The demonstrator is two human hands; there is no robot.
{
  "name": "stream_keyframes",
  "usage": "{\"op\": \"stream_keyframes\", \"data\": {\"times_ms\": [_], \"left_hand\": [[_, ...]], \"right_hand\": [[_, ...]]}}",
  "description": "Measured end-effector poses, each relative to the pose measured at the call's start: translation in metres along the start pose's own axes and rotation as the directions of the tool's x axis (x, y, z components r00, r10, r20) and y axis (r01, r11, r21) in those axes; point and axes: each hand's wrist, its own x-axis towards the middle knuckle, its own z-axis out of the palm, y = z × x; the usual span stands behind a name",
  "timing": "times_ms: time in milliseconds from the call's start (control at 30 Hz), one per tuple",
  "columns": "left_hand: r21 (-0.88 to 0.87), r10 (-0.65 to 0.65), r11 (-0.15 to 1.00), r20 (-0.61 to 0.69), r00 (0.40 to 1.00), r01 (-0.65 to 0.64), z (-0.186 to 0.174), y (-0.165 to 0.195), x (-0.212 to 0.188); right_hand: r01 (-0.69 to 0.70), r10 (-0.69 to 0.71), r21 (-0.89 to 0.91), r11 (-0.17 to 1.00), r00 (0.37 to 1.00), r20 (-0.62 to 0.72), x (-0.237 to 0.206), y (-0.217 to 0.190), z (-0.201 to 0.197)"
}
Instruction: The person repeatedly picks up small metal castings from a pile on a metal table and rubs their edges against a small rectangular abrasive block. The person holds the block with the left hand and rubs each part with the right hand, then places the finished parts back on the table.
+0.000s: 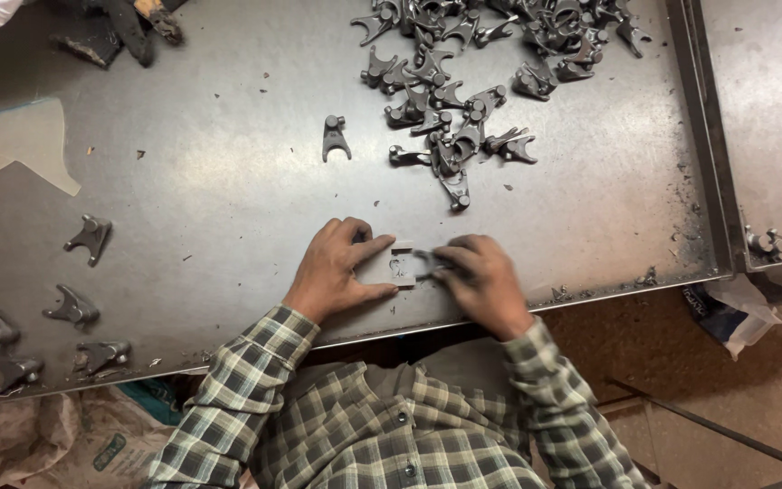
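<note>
A small pale metal block lies flat on the grey steel table, close to its near edge, with a dark forked casting pushed against the block's right side. The block is squarish and lighter than the tabletop; the casting is dull dark grey, and its fork end is partly hidden under fingers. The left hand pinches the block between thumb and forefinger, fingers narrow around it. The right hand is closed on the casting, pressing it toward the block.

Just behind the hands the table is bare as far as a single casting standing apart. Farther and to the right sprawls a heap of like castings. Far to the left, a loose group of castings lies near the table's near edge. On the right, a raised rim ends the table, with a second steel surface beyond.
</note>
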Motion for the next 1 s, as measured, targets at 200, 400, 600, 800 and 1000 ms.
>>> {"op": "stream_keyframes", "data": {"times_ms": [200,400,600,800,1000], "left_hand": [[0.011,0.015,1.000,-0.025,1.000,-0.014,-0.001,-0.001,-0.001],[0.011,-0.012,1.000,-0.016,1.000,0.012,-0.001,0.000,-0.001],[0.014,-0.036,0.999,0.007,0.999,0.036,0.005,-0.004,-0.001],[-0.001,-0.018,1.000,-0.006,1.000,0.018,0.004,-0.006,-0.001],[0.008,0.001,1.000,-0.039,0.999,-0.001,0.003,-0.004,-0.001]], "right_hand": [[-0.340,0.377,0.168,0.925,0.873,-0.309,-0.037,0.063,-0.110],[-0.332,0.275,0.008,0.943,0.767,-0.579,-0.003,0.057,-0.092],[-0.249,0.212,-0.092,0.964,0.931,-0.296,0.053,0.011,-0.006],[-0.152,0.145,-0.029,0.988,0.976,-0.164,0.032,0.017,-0.017],[0.013,-0.018,-0.042,0.999,0.993,-0.116,-0.002,0.000,-0.005]]}}
